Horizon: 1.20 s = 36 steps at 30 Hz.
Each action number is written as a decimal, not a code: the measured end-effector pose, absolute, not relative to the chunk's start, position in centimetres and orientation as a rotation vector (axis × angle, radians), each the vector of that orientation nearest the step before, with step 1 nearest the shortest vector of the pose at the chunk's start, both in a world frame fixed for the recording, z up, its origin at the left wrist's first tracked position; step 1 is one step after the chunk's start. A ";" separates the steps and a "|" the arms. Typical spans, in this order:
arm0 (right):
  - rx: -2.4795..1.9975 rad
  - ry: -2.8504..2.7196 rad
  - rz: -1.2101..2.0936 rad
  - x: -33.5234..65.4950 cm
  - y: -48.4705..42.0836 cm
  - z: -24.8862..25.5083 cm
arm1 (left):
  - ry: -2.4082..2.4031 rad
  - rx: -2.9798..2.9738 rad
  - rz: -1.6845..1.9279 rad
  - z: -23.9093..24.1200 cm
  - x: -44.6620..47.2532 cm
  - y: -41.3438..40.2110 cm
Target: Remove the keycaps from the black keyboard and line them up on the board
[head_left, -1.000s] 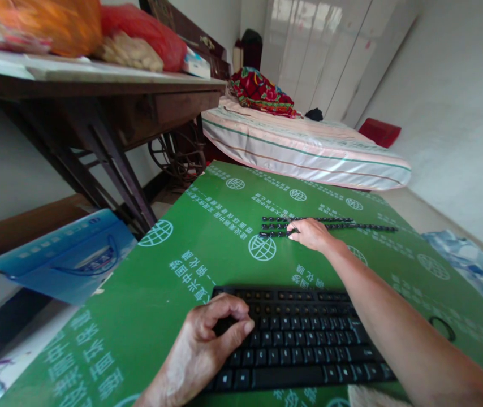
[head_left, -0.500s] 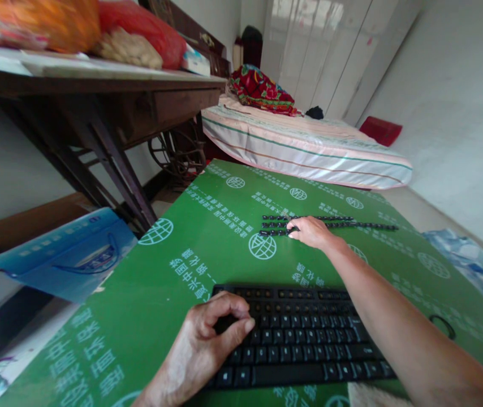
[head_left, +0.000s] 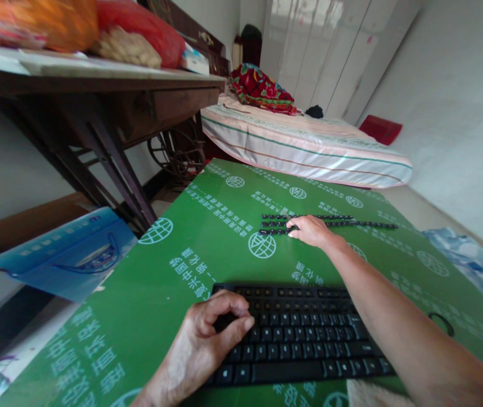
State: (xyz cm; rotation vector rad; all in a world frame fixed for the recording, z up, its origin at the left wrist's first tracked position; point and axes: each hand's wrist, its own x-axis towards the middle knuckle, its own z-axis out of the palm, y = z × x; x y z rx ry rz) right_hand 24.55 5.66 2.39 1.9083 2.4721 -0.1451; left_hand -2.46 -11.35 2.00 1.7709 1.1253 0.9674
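A black keyboard (head_left: pixel 301 336) lies on the green table near me. Its lower rows carry keycaps, while the rows at the far side show bare sockets. My left hand (head_left: pixel 207 333) is curled at the keyboard's left end, thumb and forefinger bent toward each other over it; its other fingers are hidden. Farther out, my right hand (head_left: pixel 311 230) reaches to loose black keycaps (head_left: pixel 273 224) laid in three rows. Its thumb and fingers are pinched at the nearest row, seemingly on one keycap, which they mostly cover. My right forearm crosses over the keyboard's right end.
The green printed table (head_left: pixel 207 237) runs toward a bed (head_left: pixel 309 138). A black loop (head_left: pixel 441 323) lies right of my forearm. On the left stand a wooden sewing table (head_left: pixel 110 90) with bags on top and a blue bag (head_left: pixel 72 260) beneath it.
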 end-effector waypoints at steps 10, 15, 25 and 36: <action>2.070 2.593 -0.141 24.6 2.6 4.5 | 1.185 1.642 0.983 1.9 -2.6 -11.2; 2.211 2.731 -0.089 24.3 -1.9 5.0 | 1.194 1.586 0.990 1.9 -2.5 -11.3; 2.685 2.594 -1.104 23.2 -11.3 4.1 | 1.189 1.395 1.159 2.7 -1.9 -11.5; 2.374 2.376 -1.984 20.0 -14.0 4.8 | 1.199 1.632 1.257 1.7 -2.2 -10.9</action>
